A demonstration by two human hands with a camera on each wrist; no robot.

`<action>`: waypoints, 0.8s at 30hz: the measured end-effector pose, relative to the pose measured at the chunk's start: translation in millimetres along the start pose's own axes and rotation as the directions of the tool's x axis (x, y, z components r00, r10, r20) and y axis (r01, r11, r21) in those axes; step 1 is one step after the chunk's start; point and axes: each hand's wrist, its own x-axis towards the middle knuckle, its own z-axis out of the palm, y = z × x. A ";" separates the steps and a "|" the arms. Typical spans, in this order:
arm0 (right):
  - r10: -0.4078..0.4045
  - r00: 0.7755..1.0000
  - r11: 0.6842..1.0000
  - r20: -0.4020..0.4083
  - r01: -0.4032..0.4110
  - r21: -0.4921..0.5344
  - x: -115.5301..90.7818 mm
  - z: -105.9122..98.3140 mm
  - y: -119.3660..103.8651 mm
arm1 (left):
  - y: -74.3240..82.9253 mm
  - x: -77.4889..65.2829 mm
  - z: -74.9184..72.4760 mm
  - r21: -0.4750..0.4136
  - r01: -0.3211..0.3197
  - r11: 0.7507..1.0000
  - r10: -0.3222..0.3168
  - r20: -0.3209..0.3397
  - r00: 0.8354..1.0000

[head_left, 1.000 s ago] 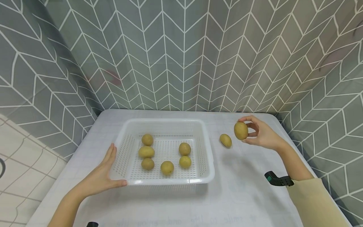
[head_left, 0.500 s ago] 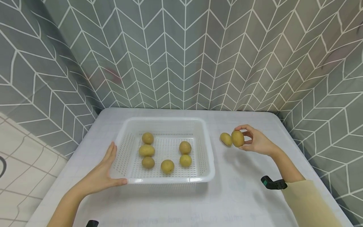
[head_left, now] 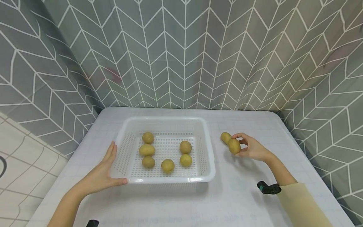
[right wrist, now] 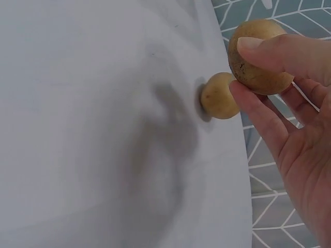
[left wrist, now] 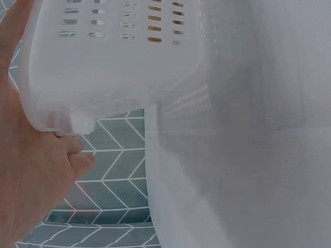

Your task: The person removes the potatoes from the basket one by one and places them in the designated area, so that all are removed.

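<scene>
My right hand (head_left: 250,147) pinches a yellow-brown potato (head_left: 234,146) between thumb and fingers, right of the basket. In the right wrist view that potato (right wrist: 261,57) has a dark blemish near the thumb and is held over the table. Just behind it a second potato (head_left: 225,137) lies on the cloth, partly overlapped in the head view. A white perforated plastic basket (head_left: 210,157) stands left of them with several potatoes on its bottom. Against its left side rests my left hand (head_left: 102,171), fingers extended along the wall and thumb at the front rim.
A white cloth (head_left: 241,201) with faint lettering covers the table. Grey-green curtains (head_left: 184,56) with white chevron lines rise behind and beside it. A black band (head_left: 268,188) sits on the right wrist, below a beige sleeve (head_left: 303,205).
My right hand has moved down and to the left with its potato, closer to the one on the cloth. My left hand and the basket have stayed in place.
</scene>
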 end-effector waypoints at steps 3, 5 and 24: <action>0.008 1.000 1.000 0.009 -0.008 -0.007 0.6 3.7 3.6 | 0.4 0.0 -0.2 0.006 0.000 1.000 0.000 -0.002 1.000; 0.006 1.000 1.000 0.016 -0.006 -0.010 1.1 6.2 5.4 | 0.6 0.0 -0.1 0.011 0.001 1.000 -0.001 -0.004 1.000; -0.012 0.992 0.994 0.122 0.026 -0.110 7.1 14.9 17.7 | 0.5 0.4 0.5 0.012 0.005 1.000 -0.005 -0.009 1.000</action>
